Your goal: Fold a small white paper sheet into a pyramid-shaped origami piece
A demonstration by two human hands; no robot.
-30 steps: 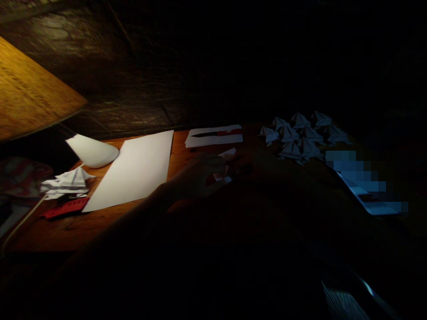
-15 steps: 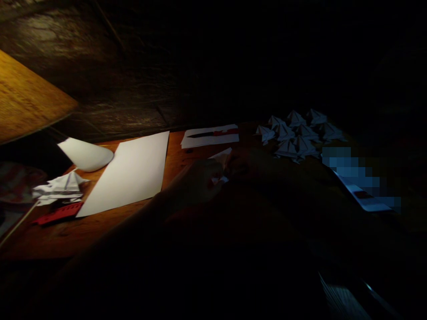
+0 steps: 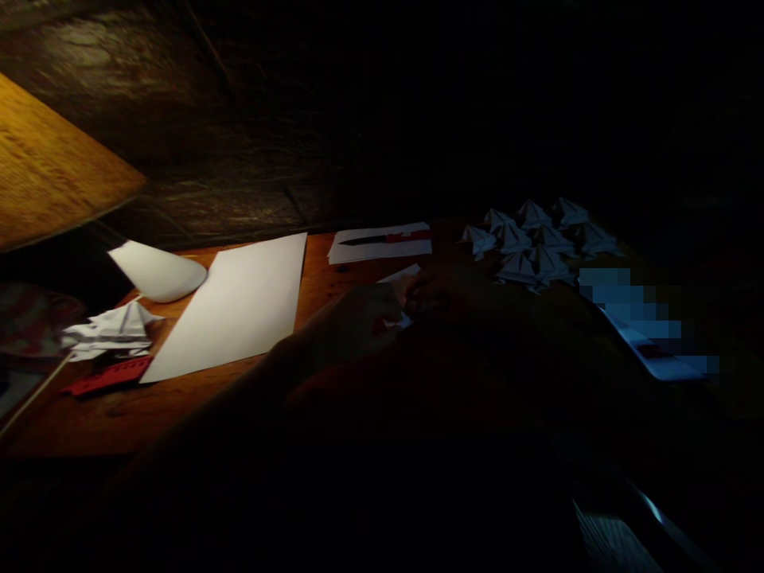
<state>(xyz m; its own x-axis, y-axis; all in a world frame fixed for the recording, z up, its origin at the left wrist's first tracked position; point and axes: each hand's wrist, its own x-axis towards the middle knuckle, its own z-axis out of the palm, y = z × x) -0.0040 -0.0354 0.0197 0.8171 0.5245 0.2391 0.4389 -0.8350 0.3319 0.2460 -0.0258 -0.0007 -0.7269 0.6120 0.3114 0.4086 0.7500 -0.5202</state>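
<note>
In the dim middle of the wooden table, my left hand (image 3: 367, 314) is closed on a small folded piece of white paper (image 3: 403, 276). My right hand (image 3: 438, 293) meets it from the other side, its fingers bent and pinching the same paper. Parts of the paper poke out above and below the fingers; the rest is hidden by the hands and the dark. Just behind lies a knife (image 3: 385, 238) with a dark blade and red handle, on a small stack of white paper (image 3: 352, 254).
Several folded paper figures (image 3: 537, 243) stand at the back right, near a lit phone (image 3: 662, 356). Large white sheets (image 3: 232, 306), one curled, lie at left beside a crumpled-looking folded paper (image 3: 116, 330) and a red object with holes (image 3: 111, 376). A wooden panel (image 3: 53, 171) juts in upper left.
The view has shifted slightly, so the things on the table sit a little further right. Both hands stay together at the folded paper, with the right fingers a little differently placed.
</note>
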